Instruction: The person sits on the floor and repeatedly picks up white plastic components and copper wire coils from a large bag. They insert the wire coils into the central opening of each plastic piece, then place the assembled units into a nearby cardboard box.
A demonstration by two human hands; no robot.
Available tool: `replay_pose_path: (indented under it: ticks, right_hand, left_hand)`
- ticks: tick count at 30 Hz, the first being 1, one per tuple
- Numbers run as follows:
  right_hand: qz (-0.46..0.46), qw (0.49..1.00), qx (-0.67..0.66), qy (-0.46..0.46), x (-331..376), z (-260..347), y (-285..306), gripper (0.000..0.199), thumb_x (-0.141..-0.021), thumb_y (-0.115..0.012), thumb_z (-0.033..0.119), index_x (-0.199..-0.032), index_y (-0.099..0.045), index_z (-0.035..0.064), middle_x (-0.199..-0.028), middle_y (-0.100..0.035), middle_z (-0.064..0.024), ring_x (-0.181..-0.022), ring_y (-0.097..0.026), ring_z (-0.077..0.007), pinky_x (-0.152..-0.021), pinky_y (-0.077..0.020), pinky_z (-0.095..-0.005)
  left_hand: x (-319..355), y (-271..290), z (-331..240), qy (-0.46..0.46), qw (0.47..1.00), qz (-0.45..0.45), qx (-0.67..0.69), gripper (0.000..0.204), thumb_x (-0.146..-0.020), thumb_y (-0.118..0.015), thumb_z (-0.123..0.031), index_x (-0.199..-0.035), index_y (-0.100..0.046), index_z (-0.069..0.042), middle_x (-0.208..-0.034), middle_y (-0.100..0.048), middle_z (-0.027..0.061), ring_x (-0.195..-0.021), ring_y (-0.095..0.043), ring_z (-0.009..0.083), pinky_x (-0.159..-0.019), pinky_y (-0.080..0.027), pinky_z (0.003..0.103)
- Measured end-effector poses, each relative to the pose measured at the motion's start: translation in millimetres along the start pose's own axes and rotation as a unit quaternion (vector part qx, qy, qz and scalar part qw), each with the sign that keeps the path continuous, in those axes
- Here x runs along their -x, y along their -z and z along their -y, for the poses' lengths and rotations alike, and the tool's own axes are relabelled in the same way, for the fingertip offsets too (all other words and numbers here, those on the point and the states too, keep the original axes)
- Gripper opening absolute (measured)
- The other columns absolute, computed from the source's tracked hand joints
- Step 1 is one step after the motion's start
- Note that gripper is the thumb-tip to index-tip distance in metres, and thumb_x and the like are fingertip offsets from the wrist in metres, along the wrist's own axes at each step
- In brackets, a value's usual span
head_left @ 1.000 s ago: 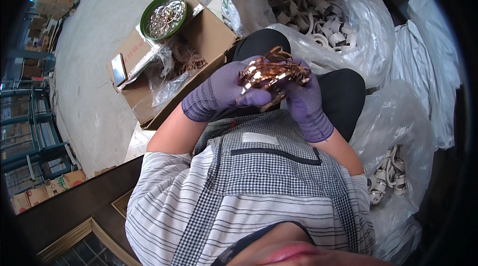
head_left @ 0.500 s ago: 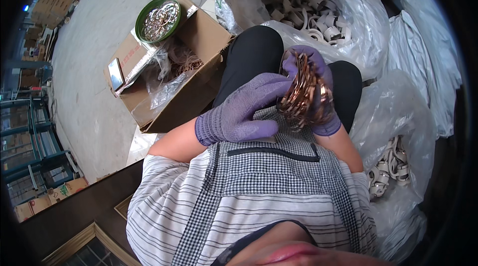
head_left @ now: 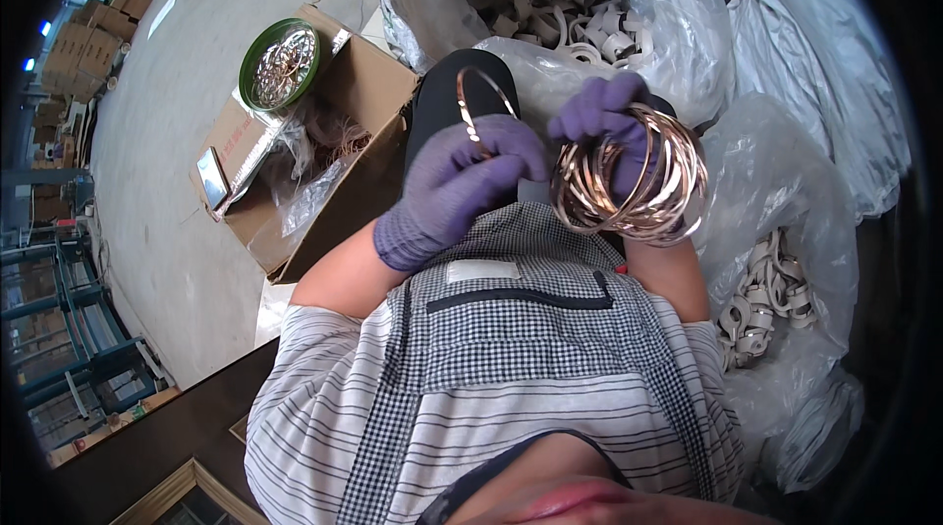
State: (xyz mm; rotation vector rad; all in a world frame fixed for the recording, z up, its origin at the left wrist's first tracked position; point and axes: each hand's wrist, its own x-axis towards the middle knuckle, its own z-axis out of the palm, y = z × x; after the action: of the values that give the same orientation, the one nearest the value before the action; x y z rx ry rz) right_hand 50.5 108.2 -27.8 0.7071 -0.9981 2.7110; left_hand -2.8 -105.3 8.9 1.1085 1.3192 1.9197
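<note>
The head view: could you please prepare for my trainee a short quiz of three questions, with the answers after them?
1. True or false: the right hand holds a thick bundle of shiny rings.

2. Choose one: what colour is the rim of the round container by the open cardboard box?
A) red
B) green
C) white

3. Short answer: what does the left hand hold?

Key:
1. True.
2. B.
3. A thin, shiny ring, standing up above the glove.
</note>
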Motion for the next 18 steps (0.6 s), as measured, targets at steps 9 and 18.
replay_pose_path:
  ticks: [9, 18]
  right_hand:
    - [-0.095, 0.992, 0.054, -0.060, 9, -7, -22, 0.030, -0.094, -0.071, 0.004, -0.121, -0.057, 0.0026, -0.131, -0.059, -0.0184, -0.120, -0.064, -0.0277, -0.105, -0.0542, -0.0405]
    - [-0.035, 0.761, 0.604, 0.232, 23, 79, -33, 0.035, -0.096, -0.065, 0.029, -0.110, -0.063, -0.0025, -0.107, -0.064, -0.0157, -0.098, -0.063, -0.0257, -0.088, -0.0554, -0.0373]
  left_hand:
    - [-16, -7, 11, -0.097, 0.941, 0.201, -0.254, 0.025, -0.091, -0.062, -0.026, -0.078, -0.063, -0.004, -0.079, -0.062, 0.0083, -0.076, -0.061, 0.0302, -0.075, -0.050, 0.042]
    - [-2, 0, -1, -0.153, 0.915, -0.053, -0.369, 0.066, -0.080, -0.081, -0.030, -0.134, -0.060, 0.002, -0.134, -0.057, 0.0214, -0.127, -0.056, 0.0377, -0.109, -0.044, 0.045]
